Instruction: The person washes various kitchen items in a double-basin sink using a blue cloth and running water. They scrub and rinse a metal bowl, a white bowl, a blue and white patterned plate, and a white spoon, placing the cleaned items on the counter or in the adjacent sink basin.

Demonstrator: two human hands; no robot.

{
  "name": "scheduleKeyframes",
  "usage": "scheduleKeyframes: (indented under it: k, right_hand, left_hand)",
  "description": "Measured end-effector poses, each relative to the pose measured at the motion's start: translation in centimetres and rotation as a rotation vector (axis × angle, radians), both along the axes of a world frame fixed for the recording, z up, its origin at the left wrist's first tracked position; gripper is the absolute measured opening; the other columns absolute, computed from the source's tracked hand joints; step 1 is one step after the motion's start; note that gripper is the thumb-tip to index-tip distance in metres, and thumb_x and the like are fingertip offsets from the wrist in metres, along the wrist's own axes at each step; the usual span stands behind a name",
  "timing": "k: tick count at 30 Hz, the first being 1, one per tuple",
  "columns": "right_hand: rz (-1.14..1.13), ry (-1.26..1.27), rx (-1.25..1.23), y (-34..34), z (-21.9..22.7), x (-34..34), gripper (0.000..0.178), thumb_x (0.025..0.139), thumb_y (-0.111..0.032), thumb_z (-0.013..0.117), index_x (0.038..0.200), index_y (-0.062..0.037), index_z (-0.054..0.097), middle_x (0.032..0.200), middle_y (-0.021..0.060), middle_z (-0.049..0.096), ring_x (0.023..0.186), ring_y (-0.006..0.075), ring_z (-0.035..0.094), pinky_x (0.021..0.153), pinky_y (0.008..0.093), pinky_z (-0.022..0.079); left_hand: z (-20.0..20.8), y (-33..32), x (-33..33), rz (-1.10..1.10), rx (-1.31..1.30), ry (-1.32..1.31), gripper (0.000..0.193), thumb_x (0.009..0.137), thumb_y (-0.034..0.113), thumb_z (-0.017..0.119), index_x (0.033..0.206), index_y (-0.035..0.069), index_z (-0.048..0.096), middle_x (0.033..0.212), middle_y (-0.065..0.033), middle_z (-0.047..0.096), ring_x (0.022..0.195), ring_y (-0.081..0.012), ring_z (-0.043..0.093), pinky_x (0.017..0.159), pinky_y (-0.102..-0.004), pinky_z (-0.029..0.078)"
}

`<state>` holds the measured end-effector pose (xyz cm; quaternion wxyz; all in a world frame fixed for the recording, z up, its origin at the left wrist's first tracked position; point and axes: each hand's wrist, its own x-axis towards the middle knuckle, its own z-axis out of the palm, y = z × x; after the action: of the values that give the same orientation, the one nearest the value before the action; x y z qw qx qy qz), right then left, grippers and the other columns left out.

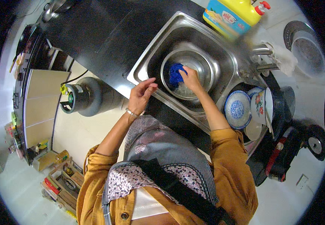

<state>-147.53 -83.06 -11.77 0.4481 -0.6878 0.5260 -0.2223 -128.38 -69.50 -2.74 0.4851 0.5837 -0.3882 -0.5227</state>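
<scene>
A round metal basin sits inside the stainless steel sink. Over the basin, my right hand pinches a bunched, deep blue scrubber, whose exact kind is hard to make out. Below the scrubber, the basin's bottom looks wet, with a pale sudsy patch. My left hand hovers by the sink's near left edge, empty, its fingers partly stretched and apart from the thumb.
Right of the sink stand a blue-and-white plate and a flowered enamel bowl. A yellow detergent jug is behind it, near the faucet. A grey gas cylinder lies leftward, below the black counter.
</scene>
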Motion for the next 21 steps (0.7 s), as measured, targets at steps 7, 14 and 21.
scheduleKeyframes:
  k: [7, 14, 21]
  right_hand:
    - [-0.203, -0.240, -0.174, -1.2, 5.8, -1.0, 0.018, 0.082, -0.016, 0.054, 0.091, -0.0010, 0.050, 0.080, 0.0127, 0.054, 0.073, 0.0233, 0.051, 0.068, 0.0320, 0.041]
    - [-0.522, -0.241, -0.138, -2.9, 1.3, -3.6, 0.029, 0.077, -0.016, 0.059, 0.100, -0.0022, 0.049, 0.091, 0.0149, 0.058, 0.085, 0.0269, 0.055, 0.077, 0.0342, 0.041]
    - [-0.359, 0.660, -0.253, -0.3, -7.2, -3.5, 0.037, 0.068, -0.002, 0.056, 0.105, -0.0065, 0.049, 0.105, 0.0132, 0.049, 0.097, 0.0302, 0.048, 0.084, 0.0382, 0.039]
  left_hand:
    - [-7.5, -8.1, -4.2, -0.266, -0.117, -0.482, 0.053, 0.072, 0.003, 0.062, 0.121, 0.001, 0.042, 0.112, -0.0160, 0.048, 0.097, -0.0225, 0.052, 0.078, -0.0276, 0.045]
    - [-12.4, -12.4, -7.0, -0.246, 0.285, -0.088, 0.014, 0.071, 0.000, 0.060, 0.084, -0.001, 0.056, 0.073, -0.0061, 0.060, 0.069, -0.0143, 0.057, 0.063, -0.0274, 0.045]
    - [-20.2, -12.9, -5.6, -0.202, 0.329, -0.585, 0.023, 0.074, 0.016, 0.058, 0.090, 0.000, 0.054, 0.081, -0.0153, 0.060, 0.080, -0.0305, 0.058, 0.073, -0.0330, 0.045]
